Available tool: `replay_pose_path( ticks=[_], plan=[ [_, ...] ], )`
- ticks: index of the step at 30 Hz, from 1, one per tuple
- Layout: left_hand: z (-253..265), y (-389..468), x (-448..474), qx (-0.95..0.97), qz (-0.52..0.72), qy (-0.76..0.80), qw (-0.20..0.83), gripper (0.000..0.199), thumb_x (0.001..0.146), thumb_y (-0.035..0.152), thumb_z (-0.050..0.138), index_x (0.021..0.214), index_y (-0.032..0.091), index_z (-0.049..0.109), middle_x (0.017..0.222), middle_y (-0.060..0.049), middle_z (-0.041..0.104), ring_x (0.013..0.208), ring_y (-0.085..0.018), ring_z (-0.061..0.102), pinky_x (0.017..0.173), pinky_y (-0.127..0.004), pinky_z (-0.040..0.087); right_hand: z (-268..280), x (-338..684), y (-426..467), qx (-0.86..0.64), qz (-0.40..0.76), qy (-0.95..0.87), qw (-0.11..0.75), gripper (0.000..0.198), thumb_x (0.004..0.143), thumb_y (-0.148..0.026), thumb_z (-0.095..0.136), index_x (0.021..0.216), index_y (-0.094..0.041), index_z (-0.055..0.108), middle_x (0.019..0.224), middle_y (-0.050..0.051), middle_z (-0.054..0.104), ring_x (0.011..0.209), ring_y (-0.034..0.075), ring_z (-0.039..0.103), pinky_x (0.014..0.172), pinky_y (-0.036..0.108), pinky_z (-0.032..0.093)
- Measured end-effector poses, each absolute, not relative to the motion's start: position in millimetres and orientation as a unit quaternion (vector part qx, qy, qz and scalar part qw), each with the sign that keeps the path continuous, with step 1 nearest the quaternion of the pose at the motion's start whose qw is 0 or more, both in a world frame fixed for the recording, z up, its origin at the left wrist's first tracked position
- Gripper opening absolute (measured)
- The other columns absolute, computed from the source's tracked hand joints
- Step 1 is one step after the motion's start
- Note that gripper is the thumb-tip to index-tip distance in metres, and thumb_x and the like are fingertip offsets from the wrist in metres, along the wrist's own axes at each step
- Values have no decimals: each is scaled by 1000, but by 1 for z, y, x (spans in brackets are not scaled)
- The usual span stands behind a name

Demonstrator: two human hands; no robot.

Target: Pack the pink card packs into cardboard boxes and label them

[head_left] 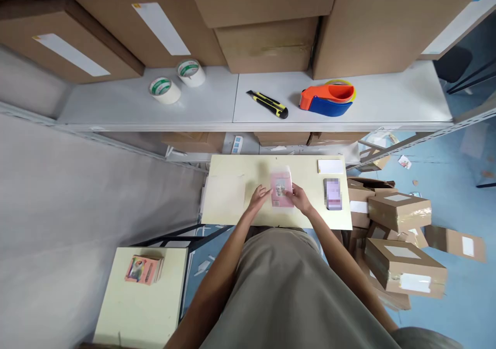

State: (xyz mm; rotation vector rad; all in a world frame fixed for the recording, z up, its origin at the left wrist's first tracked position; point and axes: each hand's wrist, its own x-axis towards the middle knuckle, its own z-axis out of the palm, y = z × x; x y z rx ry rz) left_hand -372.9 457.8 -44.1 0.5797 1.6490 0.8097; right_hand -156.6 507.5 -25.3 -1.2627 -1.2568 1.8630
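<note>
A pink book (282, 187) with a small picture and a barcode on its cover is held over the cream tabletop. A pale, shiny edge, perhaps a clear wrapper, sticks out past its top. My right hand (299, 199) grips the book's right side, thumb on the cover. At the left edge, my left hand (259, 198) has its fingers apart, with the fingertips at or just touching the book. On the table to the right lie a phone (332, 194) and a white label pad (330, 166).
Above the cream table (232, 215), a grey shelf (209, 101) bears tape rolls (166, 91), a utility knife (268, 104), an orange-blue tape dispenser (327, 99) and large cartons (267, 44). Pink books (143, 269) sit on a side table at lower left. Boxes (405, 266) pile up at right.
</note>
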Motion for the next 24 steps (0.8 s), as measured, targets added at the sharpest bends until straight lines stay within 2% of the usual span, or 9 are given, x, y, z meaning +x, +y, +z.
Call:
replay_pose_path(
  ticks=[3,7,10,12,16,18,20,24],
  plan=[
    [-6,460,-377,243,403,603,644,91,74,69,91,144,16,68,143,-23,72,137,-38,67,114,-49,50,15,-145,508,-412,733,-437,320,52,87,-58,82,122,-21,74,106,6,81,88,23,72,78,33,59],
    [38,459,-369,265,426,519,692,77,69,69,94,120,12,80,113,-16,82,111,-34,76,101,-44,57,49,-138,503,-391,751,-416,332,54,89,-57,83,128,-22,75,106,6,83,86,22,73,71,31,58],
    [52,456,-361,299,419,565,644,66,70,68,93,104,12,82,94,-9,81,93,-27,74,86,-36,57,52,-139,500,-391,746,-415,344,56,88,-60,83,130,-22,74,111,7,83,91,25,75,75,34,61],
    [54,455,-359,335,413,598,599,60,74,70,88,92,13,79,82,-5,76,82,-22,69,76,-30,53,46,-142,499,-416,726,-423,348,59,88,-63,81,129,-21,72,114,10,82,95,28,76,81,39,63],
    [55,454,-357,433,360,663,493,49,87,64,75,77,16,73,66,0,65,68,-18,60,64,-26,43,30,-157,496,-556,587,-467,357,64,82,-67,79,127,-21,71,124,17,79,114,34,75,94,48,63],
    [59,454,-353,491,305,697,425,40,95,53,68,80,17,75,66,-1,66,67,-18,62,64,-27,42,29,-168,492,-573,555,-490,351,62,83,-68,76,124,-22,71,129,18,77,122,35,73,100,48,61],
    [64,452,-346,544,236,718,365,30,100,42,63,93,18,80,76,-5,74,74,-22,69,70,-28,46,32,-180,487,-547,576,-513,326,56,87,-71,69,117,-23,72,125,16,79,119,34,74,98,44,61],
    [70,445,-325,599,122,720,328,29,102,24,59,123,19,79,108,-15,83,100,-30,79,88,-35,56,39,-194,479,-545,572,-561,247,51,96,-74,54,90,-24,65,88,5,77,85,25,73,79,34,55]
  ],
)
